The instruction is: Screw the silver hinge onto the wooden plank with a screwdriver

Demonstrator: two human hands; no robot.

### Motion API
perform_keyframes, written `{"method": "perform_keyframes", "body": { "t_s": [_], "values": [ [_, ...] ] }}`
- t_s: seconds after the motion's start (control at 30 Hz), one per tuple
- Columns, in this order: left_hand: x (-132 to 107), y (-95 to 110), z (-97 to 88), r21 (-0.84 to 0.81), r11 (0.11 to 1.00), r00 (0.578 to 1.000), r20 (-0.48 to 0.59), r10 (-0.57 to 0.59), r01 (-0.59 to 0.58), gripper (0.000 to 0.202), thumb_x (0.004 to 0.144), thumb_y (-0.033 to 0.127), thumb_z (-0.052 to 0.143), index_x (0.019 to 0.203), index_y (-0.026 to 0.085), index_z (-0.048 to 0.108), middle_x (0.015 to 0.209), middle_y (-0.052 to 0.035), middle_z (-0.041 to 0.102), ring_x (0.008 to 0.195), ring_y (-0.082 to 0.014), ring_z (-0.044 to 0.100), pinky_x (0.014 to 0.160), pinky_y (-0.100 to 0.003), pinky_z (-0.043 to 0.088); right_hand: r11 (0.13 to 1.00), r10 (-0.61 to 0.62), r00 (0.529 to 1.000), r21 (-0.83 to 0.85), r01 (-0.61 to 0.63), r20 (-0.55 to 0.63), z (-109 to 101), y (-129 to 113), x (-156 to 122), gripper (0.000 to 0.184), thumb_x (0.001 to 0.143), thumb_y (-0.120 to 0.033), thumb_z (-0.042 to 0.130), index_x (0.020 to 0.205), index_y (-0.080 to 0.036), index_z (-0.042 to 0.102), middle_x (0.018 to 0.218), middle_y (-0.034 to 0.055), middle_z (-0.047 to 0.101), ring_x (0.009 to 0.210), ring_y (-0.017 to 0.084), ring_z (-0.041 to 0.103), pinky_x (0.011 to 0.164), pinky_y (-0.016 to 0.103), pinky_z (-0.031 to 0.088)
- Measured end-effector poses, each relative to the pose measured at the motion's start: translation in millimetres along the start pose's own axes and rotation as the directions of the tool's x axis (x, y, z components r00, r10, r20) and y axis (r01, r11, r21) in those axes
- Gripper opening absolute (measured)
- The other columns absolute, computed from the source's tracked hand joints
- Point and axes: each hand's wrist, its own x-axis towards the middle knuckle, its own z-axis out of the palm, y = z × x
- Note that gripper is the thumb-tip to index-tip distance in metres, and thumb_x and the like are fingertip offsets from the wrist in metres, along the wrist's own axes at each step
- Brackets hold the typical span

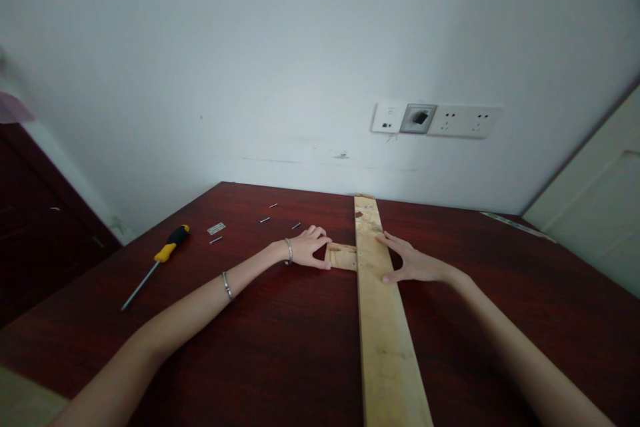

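Note:
A long pale wooden plank (385, 320) lies on the dark red table (280, 333), running from the near edge toward the wall. A small wooden block (342, 257) sits against the plank's left side. My left hand (309, 247) cups the block's left end between thumb and fingers. My right hand (411, 261) rests on the plank's right edge with its fingers stretched out and spread.
A yellow-and-black screwdriver (159, 260) lies at the left of the table. Near it are a small metal hinge plate (217, 228) and several loose screws (265, 219). Wall sockets (435, 120) sit above the table's far edge. A pale door (595, 207) stands at the right.

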Motion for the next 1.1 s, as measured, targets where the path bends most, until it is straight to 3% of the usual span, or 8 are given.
{"method": "perform_keyframes", "body": {
  "t_s": [0.17,0.33,0.47,0.57,0.7,0.77,0.93,1.1],
  "values": [
    [0,0,1.1,0.001,1.0,1.0,0.002,0.003,-0.003,0.074,0.077,0.068,0.059,0.131,0.018,0.048,0.127,-0.0144,0.041,0.117,-0.0307,0.039,0.104,-0.043,0.035,1.0,-0.002,1.0,-0.008,0.002,0.003,0,0,0,0.128,0.055,-0.076,0.068,0.154,-0.018,0.011,0.161,0.012,-0.001,0.148,0.034,0.0,0.12,0.049,0.008],
    [-1,1,-1.4,-0.028,1.0,1.0,-0.016,-0.011,0.01,0.09,0.074,0.069,0.062,0.141,0.015,0.037,0.134,-0.0179,0.037,0.123,-0.0338,0.036,0.106,-0.046,0.034,1.0,0.021,1.0,0.023,-0.021,-0.016,-1,2,0,0.127,0.055,-0.075,0.069,0.154,-0.02,0.011,0.162,0.0115,-0.004,0.148,0.036,-0.001,0.119,0.052,0.011],
    [-5,-3,-21.7,-0.009,1.0,0.992,-0.125,0.026,-0.028,0.082,0.078,0.065,0.061,0.141,0.017,0.038,0.134,-0.0176,0.037,0.124,-0.033,0.036,0.105,-0.049,0.034,0.998,-0.019,0.994,0.055,0.025,-0.11,-7,2,-4,0.112,0.064,-0.072,0.065,0.153,-0.024,0.017,0.162,0.0108,0.002,0.148,0.036,0.006,0.118,0.053,0.017],
    [-18,-18,-46.0,0.051,0.999,0.975,-0.222,0.019,-0.008,0.065,0.083,0.056,0.06,0.133,0.018,0.049,0.131,-0.0152,0.04,0.123,-0.0297,0.036,0.107,-0.046,0.033,0.993,-0.103,0.959,0.033,0.116,-0.265,-11,-6,-4,0.095,0.07,-0.067,0.063,0.149,-0.022,0.032,0.16,0.0135,0.019,0.146,0.036,0.019,0.117,0.054,0.022],
    [-56,-60,-74.9,0.137,0.984,0.956,-0.283,-0.072,0.114,0.046,0.082,0.044,0.064,0.119,0.016,0.061,0.126,-0.0131,0.046,0.118,-0.0273,0.039,0.105,-0.041,0.035,0.967,-0.242,0.868,-0.039,0.25,-0.435,-14,-31,12,0.067,0.079,-0.055,0.061,0.134,-0.018,0.054,0.149,0.0155,0.041,0.138,0.032,0.039,0.116,0.049,0.028],
    [-82,-88,-84.3,0.155,0.963,0.943,-0.289,-0.168,0.219,0.037,0.081,0.039,0.064,0.111,0.017,0.066,0.119,-0.0115,0.052,0.114,-0.0267,0.042,0.101,-0.04,0.038,0.933,-0.351,0.816,-0.095,0.348,-0.46,-14,-50,27,0.054,0.082,-0.049,0.06,0.126,-0.018,0.06,0.143,0.0153,0.05,0.134,0.029,0.046,0.114,0.048,0.033],
    [-152,-150,-95.2,0.244,0.852,0.885,-0.182,-0.428,0.463,0.022,0.083,0.029,0.058,0.095,0.016,0.07,0.103,-0.0084,0.062,0.103,-0.0234,0.051,0.093,-0.032,0.041,0.853,-0.519,0.743,-0.201,0.481,-0.422,-8,-105,69,0.04,0.084,-0.039,0.062,0.116,-0.017,0.066,0.135,0.0152,0.058,0.126,0.028,0.054,0.108,0.047,0.041],
    [-206,-172,-97.4,0.307,0.798,0.85,-0.081,-0.521,0.519,0.022,0.078,0.023,0.063,0.097,0.016,0.071,0.1,-0.0079,0.064,0.099,-0.0219,0.053,0.089,-0.029,0.041,0.792,-0.611,0.727,-0.25,0.558,-0.314,13,-167,113,0.033,0.086,-0.032,0.059,0.113,-0.016,0.068,0.125,0.0134,0.065,0.122,0.026,0.057,0.105,0.043,0.044]
  ]
}}
